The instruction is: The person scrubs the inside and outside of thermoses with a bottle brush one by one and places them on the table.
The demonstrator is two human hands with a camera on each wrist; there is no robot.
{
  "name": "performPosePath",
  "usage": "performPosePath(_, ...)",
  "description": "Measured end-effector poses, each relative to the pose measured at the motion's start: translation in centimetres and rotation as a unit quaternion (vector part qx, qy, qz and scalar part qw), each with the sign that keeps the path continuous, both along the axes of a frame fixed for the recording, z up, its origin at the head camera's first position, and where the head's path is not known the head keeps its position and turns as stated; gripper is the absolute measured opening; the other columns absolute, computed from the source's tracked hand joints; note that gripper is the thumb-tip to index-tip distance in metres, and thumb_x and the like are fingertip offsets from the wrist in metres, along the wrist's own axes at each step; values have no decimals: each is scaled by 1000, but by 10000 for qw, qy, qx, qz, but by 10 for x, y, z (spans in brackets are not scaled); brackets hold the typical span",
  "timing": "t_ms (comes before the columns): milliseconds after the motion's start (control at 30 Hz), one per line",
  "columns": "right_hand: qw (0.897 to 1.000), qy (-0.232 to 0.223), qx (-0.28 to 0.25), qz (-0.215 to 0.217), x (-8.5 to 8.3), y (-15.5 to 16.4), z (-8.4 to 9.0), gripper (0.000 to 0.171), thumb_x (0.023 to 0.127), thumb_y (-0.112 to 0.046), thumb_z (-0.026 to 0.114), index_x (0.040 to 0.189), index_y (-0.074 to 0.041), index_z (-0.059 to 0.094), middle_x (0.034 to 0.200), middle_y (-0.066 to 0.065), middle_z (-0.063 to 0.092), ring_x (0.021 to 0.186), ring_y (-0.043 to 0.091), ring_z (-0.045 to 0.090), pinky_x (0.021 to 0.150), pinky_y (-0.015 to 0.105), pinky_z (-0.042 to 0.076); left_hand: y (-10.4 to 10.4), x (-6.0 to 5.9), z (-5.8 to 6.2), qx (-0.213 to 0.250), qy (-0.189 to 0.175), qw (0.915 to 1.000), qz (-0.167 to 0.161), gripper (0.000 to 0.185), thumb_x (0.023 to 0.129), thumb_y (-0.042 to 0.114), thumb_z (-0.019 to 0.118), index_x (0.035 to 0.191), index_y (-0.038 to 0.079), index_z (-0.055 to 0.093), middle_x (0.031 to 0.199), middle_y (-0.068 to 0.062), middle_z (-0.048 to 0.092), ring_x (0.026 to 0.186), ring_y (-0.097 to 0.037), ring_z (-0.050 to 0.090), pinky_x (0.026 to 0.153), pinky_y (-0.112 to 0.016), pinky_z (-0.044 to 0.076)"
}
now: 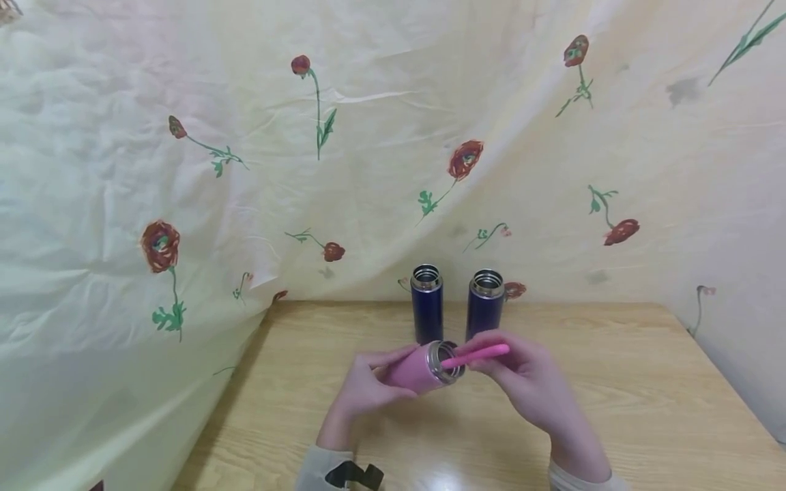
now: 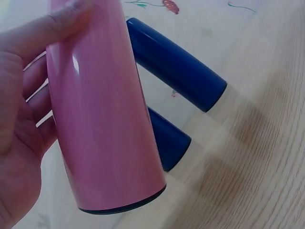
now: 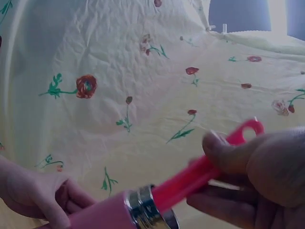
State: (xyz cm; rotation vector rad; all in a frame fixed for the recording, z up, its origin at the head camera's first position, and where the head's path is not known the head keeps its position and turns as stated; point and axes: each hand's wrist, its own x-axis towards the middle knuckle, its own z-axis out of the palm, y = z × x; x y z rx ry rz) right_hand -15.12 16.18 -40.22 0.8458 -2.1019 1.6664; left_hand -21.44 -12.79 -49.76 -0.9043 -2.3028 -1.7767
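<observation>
A pink flask (image 1: 410,372) with a bare metal mouth is held tilted over the table by my left hand (image 1: 364,390), thumb on one side and fingers round the other. Its dark-edged base (image 2: 124,206) shows in the left wrist view. My right hand (image 1: 533,383) pinches a slim pink handle (image 3: 186,183) with a hanging hole at its end. The handle slants into the flask's mouth (image 3: 148,207), so its far end is hidden inside.
Two dark blue flasks, a left one (image 1: 428,310) and a right one (image 1: 485,314), stand uncapped behind my hands on the wooden table (image 1: 614,382). A pale flowered cloth (image 1: 368,170) hangs at the table's back and left.
</observation>
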Motion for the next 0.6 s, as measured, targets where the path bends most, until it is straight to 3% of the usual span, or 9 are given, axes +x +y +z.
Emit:
performPosePath(100, 9979, -513, 95, -394, -1, -5, -1, 20, 99, -1, 74, 116, -10, 79, 116, 4, 80, 104, 13, 76, 87, 27, 63, 1, 0, 0, 91, -192, 9996, 172, 73, 69, 8, 100, 137, 14, 74, 132, 1, 73, 125, -24, 70, 113, -44, 50)
performPosePath(267, 9904, -1091, -437, -726, -3, -11, -1, 16, 103, -5, 70, 117, -1, 77, 115, 9, 80, 103, 13, 77, 89, 30, 63, 2, 0, 2, 334, -461, 9973, 457, 75, 68, 6, 100, 137, 17, 74, 134, 3, 72, 128, -24, 68, 114, -44, 50)
performPosePath(433, 9808, -1144, -1180, -1050, -2, -13, 2, 20, 105, -1, 66, 121, 9, 73, 108, 12, 80, 92, 21, 80, 85, 36, 64, 3, 0, 2, 445, -351, 9967, 588, 75, 66, 3, 99, 136, 16, 75, 134, 1, 72, 128, -25, 68, 114, -45, 50)
performPosePath(600, 9682, -1164, -1454, -1673, 2, -7, 9, 20, 104, -3, 68, 120, 8, 74, 106, 5, 82, 88, 17, 80, 84, 31, 64, 3, -2, 1, 416, -341, 9968, 599, 75, 67, 3, 99, 137, 16, 74, 135, 2, 72, 129, -24, 67, 115, -45, 49)
